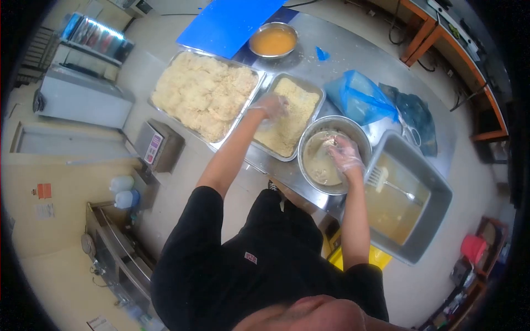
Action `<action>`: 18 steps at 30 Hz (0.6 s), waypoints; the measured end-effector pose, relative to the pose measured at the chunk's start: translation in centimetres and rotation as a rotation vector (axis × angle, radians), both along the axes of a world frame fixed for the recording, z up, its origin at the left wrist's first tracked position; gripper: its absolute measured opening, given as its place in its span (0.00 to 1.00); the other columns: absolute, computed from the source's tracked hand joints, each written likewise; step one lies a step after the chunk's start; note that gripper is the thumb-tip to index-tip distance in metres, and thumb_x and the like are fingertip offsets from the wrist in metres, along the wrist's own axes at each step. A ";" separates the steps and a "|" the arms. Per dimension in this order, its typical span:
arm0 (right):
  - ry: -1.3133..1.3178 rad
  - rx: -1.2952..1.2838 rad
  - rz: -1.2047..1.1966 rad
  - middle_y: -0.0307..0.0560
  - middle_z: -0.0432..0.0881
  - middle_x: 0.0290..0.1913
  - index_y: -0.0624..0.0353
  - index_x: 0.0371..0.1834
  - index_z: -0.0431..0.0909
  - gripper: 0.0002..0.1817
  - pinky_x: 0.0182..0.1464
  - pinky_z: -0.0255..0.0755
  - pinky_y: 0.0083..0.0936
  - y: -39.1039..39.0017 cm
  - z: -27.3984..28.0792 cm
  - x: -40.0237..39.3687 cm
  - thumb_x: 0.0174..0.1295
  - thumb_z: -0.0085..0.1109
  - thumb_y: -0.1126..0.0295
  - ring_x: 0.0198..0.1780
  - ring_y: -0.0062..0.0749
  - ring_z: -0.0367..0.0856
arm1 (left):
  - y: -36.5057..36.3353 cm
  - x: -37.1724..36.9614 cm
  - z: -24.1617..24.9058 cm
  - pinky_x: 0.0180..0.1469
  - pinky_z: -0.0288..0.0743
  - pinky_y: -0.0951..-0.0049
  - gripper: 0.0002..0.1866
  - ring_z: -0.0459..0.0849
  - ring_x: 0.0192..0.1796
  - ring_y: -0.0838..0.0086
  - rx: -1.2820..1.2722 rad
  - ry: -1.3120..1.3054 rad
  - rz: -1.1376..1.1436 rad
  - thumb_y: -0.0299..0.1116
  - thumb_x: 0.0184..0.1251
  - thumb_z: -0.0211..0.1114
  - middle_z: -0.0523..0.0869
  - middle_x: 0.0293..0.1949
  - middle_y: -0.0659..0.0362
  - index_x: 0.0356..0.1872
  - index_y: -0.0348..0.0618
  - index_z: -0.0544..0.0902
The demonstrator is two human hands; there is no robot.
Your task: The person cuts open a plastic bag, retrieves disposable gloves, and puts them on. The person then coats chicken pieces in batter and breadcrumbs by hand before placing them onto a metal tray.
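Both of my hands wear clear plastic gloves. My left hand (271, 107) is over the upper left part of a metal tray of pale crumbs (298, 118); its fingers are blurred and what they hold, if anything, cannot be made out. Inside the rim of a round metal bowl (334, 155) of cloudy, floury batter, my right hand (345, 153) reaches down with its fingers bent at the mixture. Whether it grips a piece is too small to tell. Left of the crumb tray lies a larger tray heaped with crumb-coated pieces (204, 94).
A grey tub (439, 220) of cloudy liquid with a slotted utensil (395, 186) stands right of the bowl. Behind are a blue plastic bag (359, 98), a bowl of orange liquid (273, 41) and a blue board (229, 25). A scale (160, 144) stands left.
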State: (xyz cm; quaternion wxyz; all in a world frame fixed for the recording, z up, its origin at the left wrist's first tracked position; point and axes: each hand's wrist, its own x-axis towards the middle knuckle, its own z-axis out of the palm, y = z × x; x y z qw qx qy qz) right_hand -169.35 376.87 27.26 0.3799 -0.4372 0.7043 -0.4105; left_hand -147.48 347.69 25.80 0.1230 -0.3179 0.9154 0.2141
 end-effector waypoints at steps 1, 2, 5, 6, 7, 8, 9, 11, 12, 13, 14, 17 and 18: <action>0.026 -0.011 -0.003 0.57 0.88 0.50 0.60 0.55 0.84 0.23 0.58 0.77 0.35 0.1 -0.1 0.0 0.59 0.71 0.62 0.53 0.45 0.86 | 2.0 -0.6 4.4 0.59 0.77 0.57 0.23 0.85 0.55 0.53 -0.044 -0.059 0.056 0.45 0.63 0.72 0.88 0.50 0.47 0.57 0.49 0.84; 0.052 -0.023 -0.004 0.57 0.88 0.50 0.60 0.56 0.84 0.23 0.58 0.76 0.35 0.0 -0.3 -0.2 0.59 0.71 0.62 0.53 0.45 0.86 | 2.6 -0.5 5.9 0.59 0.77 0.57 0.23 0.85 0.54 0.54 -0.053 -0.002 0.014 0.46 0.64 0.71 0.88 0.48 0.47 0.56 0.49 0.85; 0.002 -0.058 -0.021 0.57 0.87 0.51 0.60 0.56 0.84 0.22 0.58 0.77 0.35 0.4 -1.7 -0.4 0.59 0.70 0.62 0.54 0.45 0.86 | 3.7 0.3 9.2 0.61 0.76 0.56 0.23 0.84 0.54 0.55 -0.073 0.119 -0.072 0.49 0.64 0.71 0.88 0.45 0.48 0.55 0.49 0.85; -0.019 -0.058 -0.014 0.56 0.87 0.52 0.59 0.56 0.84 0.22 0.58 0.77 0.35 0.4 -2.0 -0.3 0.59 0.70 0.63 0.54 0.45 0.86 | 4.4 0.6 11.0 0.61 0.75 0.56 0.23 0.84 0.53 0.55 -0.081 0.128 -0.073 0.50 0.64 0.71 0.88 0.44 0.48 0.55 0.50 0.85; -0.042 -0.043 0.005 0.56 0.87 0.52 0.58 0.55 0.84 0.21 0.58 0.77 0.35 0.2 -2.1 -0.4 0.59 0.70 0.63 0.55 0.45 0.86 | 4.6 1.2 12.3 0.61 0.75 0.56 0.24 0.84 0.53 0.56 -0.093 0.135 -0.071 0.51 0.63 0.72 0.88 0.44 0.49 0.55 0.50 0.85; -0.065 -0.027 0.023 0.56 0.87 0.52 0.58 0.55 0.84 0.21 0.58 0.77 0.35 0.0 -2.2 -0.5 0.59 0.69 0.64 0.55 0.45 0.86 | 4.4 2.0 13.3 0.60 0.76 0.57 0.23 0.84 0.51 0.56 -0.116 0.171 -0.083 0.50 0.64 0.71 0.88 0.44 0.48 0.55 0.50 0.84; -0.042 -0.007 0.027 0.54 0.87 0.50 0.57 0.55 0.84 0.20 0.56 0.77 0.34 -0.1 -2.0 -0.4 0.60 0.69 0.65 0.53 0.43 0.86 | 3.9 2.7 14.0 0.59 0.77 0.59 0.23 0.85 0.50 0.56 -0.140 0.208 -0.098 0.50 0.65 0.71 0.88 0.44 0.48 0.56 0.50 0.84; -0.063 -0.015 0.047 0.51 0.88 0.48 0.55 0.55 0.85 0.18 0.54 0.78 0.33 -0.2 -0.4 -0.2 0.61 0.67 0.66 0.49 0.40 0.86 | 3.1 3.9 16.9 0.56 0.79 0.61 0.21 0.85 0.47 0.58 -0.154 0.213 -0.083 0.48 0.67 0.70 0.88 0.43 0.48 0.56 0.50 0.83; -0.106 -0.043 0.062 0.50 0.88 0.47 0.55 0.55 0.85 0.18 0.53 0.78 0.32 -0.2 0.8 -0.1 0.61 0.67 0.66 0.47 0.38 0.86 | 2.8 4.4 19.3 0.54 0.80 0.63 0.21 0.86 0.45 0.60 -0.144 0.179 -0.051 0.47 0.67 0.70 0.88 0.43 0.49 0.56 0.50 0.83; -0.028 -0.025 0.055 0.49 0.88 0.46 0.55 0.55 0.84 0.18 0.52 0.77 0.31 -0.2 1.4 -0.1 0.61 0.67 0.67 0.46 0.37 0.85 | 2.3 5.2 20.7 0.52 0.81 0.64 0.20 0.86 0.43 0.61 -0.131 0.145 -0.022 0.46 0.68 0.69 0.88 0.43 0.49 0.57 0.50 0.83; 0.049 -0.008 0.045 0.48 0.88 0.45 0.55 0.55 0.84 0.18 0.51 0.77 0.31 -0.1 1.9 -0.1 0.62 0.67 0.67 0.44 0.35 0.85 | 1.5 6.6 21.1 0.51 0.82 0.65 0.19 0.87 0.43 0.63 -0.144 0.242 0.049 0.44 0.70 0.68 0.89 0.43 0.50 0.57 0.49 0.83; 0.098 -0.020 0.017 0.47 0.87 0.43 0.55 0.56 0.84 0.18 0.48 0.77 0.30 0.0 3.4 0.3 0.62 0.67 0.67 0.42 0.32 0.84 | -1.9 11.9 23.8 0.53 0.83 0.66 0.20 0.88 0.46 0.66 -0.262 0.378 0.150 0.43 0.71 0.68 0.90 0.47 0.52 0.58 0.45 0.84; 0.084 -0.033 0.007 0.47 0.87 0.43 0.56 0.57 0.84 0.19 0.47 0.77 0.30 0.1 3.6 0.4 0.62 0.67 0.67 0.41 0.31 0.84 | -3.8 13.8 24.4 0.54 0.83 0.66 0.20 0.88 0.48 0.66 -0.369 0.372 0.137 0.43 0.71 0.68 0.90 0.49 0.51 0.58 0.45 0.84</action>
